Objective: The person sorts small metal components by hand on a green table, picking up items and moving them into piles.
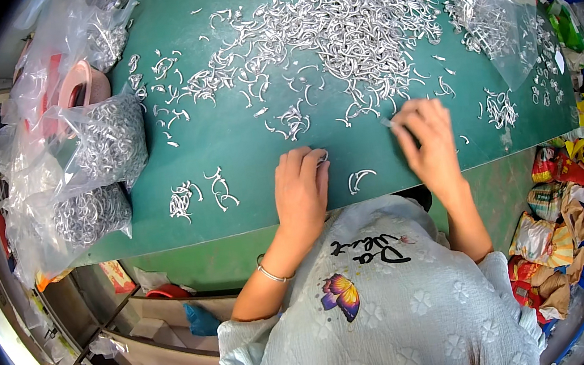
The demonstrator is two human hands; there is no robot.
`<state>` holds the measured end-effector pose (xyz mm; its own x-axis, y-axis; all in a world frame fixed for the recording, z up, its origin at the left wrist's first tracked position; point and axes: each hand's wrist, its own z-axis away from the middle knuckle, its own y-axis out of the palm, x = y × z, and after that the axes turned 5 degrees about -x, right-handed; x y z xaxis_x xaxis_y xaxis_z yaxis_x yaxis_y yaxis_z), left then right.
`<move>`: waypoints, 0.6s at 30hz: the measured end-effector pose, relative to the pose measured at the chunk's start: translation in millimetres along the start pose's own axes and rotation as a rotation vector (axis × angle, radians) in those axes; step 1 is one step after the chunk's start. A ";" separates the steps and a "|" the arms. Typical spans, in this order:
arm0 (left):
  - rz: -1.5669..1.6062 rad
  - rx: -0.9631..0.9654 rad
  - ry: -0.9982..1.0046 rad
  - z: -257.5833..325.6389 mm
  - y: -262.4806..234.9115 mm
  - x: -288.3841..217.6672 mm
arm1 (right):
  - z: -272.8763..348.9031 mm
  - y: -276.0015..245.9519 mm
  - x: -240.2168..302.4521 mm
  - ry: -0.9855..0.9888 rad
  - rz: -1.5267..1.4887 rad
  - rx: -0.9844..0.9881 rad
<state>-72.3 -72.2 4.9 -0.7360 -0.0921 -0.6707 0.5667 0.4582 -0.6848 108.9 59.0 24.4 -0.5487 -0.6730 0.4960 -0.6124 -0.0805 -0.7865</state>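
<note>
Item in hand: small curved silver metal hooks, sorted on a green-topped work table (244, 144).

Left hand (300, 192): resting palm down at the near edge of the table, fingers curled, the fingertips pinching one curved silver piece (323, 157) against the table. A thin metal bangle (272, 275) sits on that wrist.

Right hand (429, 144): fingers drawn together on a single small hook (387, 123) at the near fringe of the big heap; the grip looks like a pinch, though the piece itself is mostly hidden.

Between the hands: a little set of two or three hooks (360, 178), lying apart from the rest.

Sorted so far, by judgement: small separate clusters (183, 199) and (221, 189) to the left of the left hand, another cluster (500, 109) to the right, and several small groups further up the table.

Left to do, by judgement: the large loose heap of silver hooks (353, 29) across the far middle of the table, by far the greater share; the work seems early to middling.

Outward: clear plastic bags filled with hooks (94, 145) and (84, 215) at the left edge, another clear bag (487, 16) at the far right, a pink tape roll (79, 84) behind the left bags, crumpled coloured wrappers (551, 216) in a bin at lower right.
</note>
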 end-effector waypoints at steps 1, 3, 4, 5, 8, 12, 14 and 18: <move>-0.004 0.001 -0.007 1.2 -1.9 1.7 | 4.4 4.2 5.8 -0.070 -0.082 0.015; -0.017 0.003 -0.025 5.0 -5.3 6.1 | 11.7 11.2 20.2 -0.112 -0.161 0.192; -0.031 -0.003 -0.033 6.9 -7.9 6.6 | 14.3 14.9 22.6 -0.118 -0.188 0.306; -0.044 -0.008 -0.040 8.5 -10.5 6.7 | 14.9 13.5 22.1 -0.101 -0.205 0.299; -0.087 -0.041 -0.066 15.3 -15.9 10.5 | 14.0 5.7 23.9 -0.083 -0.222 0.278; -0.134 -0.060 -0.067 19.9 -19.8 16.4 | 16.8 18.5 37.2 -0.184 -0.166 0.295; -0.154 -0.081 -0.056 23.1 -21.0 19.8 | 22.0 27.4 32.2 -0.198 -0.210 0.310; -0.201 -0.115 -0.088 29.7 -29.5 22.4 | 29.8 22.2 19.0 -0.204 -0.212 0.251</move>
<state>-94.6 -114.0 1.6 -0.7915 -0.2663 -0.5501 0.3623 0.5203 -0.7733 101.8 22.5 5.5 -0.2850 -0.7522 0.5941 -0.5276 -0.3944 -0.7524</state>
